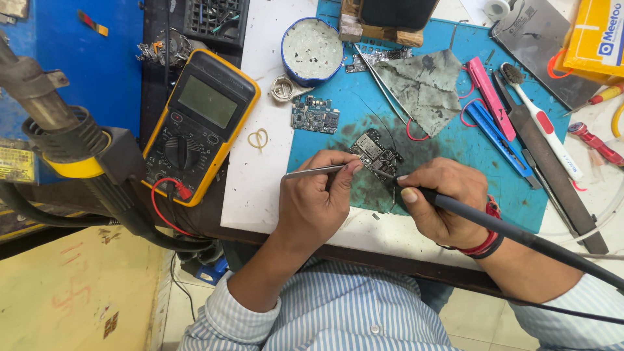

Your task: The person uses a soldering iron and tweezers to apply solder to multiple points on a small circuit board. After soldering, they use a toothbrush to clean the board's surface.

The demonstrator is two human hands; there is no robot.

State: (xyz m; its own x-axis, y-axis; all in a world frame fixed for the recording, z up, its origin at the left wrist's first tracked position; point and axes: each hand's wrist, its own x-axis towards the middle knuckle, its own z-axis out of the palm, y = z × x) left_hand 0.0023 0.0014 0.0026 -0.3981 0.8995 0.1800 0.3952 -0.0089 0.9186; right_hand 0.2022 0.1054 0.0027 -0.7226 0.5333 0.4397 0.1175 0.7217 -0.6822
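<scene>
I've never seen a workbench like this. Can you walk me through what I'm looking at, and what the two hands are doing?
A camera worn on the person's head looks down at their own bare hands. The left hand holds metal tweezers at a small circuit board. The right hand holds a dark pen-like tool, its tip at the same board. The board lies on a blue work mat. Nearby sit a yellow multimeter, another circuit board, a round tin, a toothbrush and a grey cloth.

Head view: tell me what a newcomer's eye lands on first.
At centre, the left hand holds tweezers and the right hand a soldering iron, both meeting at a small circuit board on the blue mat. Left of them lies a yellow multimeter.
</scene>
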